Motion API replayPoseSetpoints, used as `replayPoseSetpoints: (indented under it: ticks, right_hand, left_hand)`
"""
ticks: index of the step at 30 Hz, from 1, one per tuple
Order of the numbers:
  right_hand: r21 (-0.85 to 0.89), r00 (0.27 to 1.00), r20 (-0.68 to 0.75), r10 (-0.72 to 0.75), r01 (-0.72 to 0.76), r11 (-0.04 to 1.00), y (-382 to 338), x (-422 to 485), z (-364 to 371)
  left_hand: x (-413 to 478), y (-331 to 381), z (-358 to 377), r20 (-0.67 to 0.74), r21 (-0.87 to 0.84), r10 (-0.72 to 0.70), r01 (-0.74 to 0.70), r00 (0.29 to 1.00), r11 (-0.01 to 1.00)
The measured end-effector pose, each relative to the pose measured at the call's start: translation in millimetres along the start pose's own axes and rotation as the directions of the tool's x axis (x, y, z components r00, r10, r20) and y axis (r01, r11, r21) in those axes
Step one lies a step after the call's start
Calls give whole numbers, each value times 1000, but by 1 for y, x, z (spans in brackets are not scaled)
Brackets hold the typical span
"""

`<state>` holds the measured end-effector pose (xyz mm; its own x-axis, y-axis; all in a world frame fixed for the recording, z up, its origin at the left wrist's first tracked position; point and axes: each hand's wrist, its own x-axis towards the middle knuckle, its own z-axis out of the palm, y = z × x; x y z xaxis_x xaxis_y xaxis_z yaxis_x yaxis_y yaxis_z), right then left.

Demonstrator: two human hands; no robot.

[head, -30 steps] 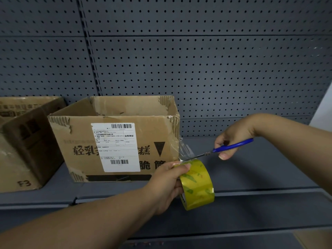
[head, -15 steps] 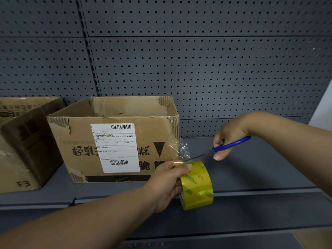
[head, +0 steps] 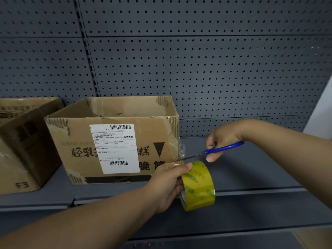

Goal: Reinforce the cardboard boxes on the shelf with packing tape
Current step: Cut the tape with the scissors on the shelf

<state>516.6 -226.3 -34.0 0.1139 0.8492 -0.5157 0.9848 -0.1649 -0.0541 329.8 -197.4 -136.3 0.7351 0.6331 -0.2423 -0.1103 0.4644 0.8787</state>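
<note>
though ragged-rimmed, box point(head: 111, 141) upright

Blue-handled metal scissors point(head: 215, 150) edge left.
The right hand point(head: 221, 139) drives their blades deeper across the stretched clear tape strip point(head: 180, 151).
</note>
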Motion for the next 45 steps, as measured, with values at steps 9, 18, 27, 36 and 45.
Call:
replayPoseSetpoints:
  ticks: [9, 18, 27, 36, 45]
  right_hand:
    - [47, 997, -58, -42, 45, 998, -5, 5, 9]
    - [110, 997, 79, 1, -10, 994, 16, -11, 19]
    - [506, 999, 42, 2, -23, 862, 71, -25, 53]
    - [352, 762, -456, 459, -319, 880, 93, 15, 84]
    - [240, 521, -853, 19, 359, 902, 51, -10, 78]
  left_hand:
    - [-3, -6, 4, 28, -10, -46, 46, 999, 999]
    - [-2, -11, 12, 60, 74, -71, 66, 996, 995]
    - [10, -7, 26, 112, 193, -61, 39, 992, 980]
    - [37, 4, 55, 208, 302, 114, -174, 971, 937]
    - [55, 13, 65, 217, 330, 224, -288, 950, 899]
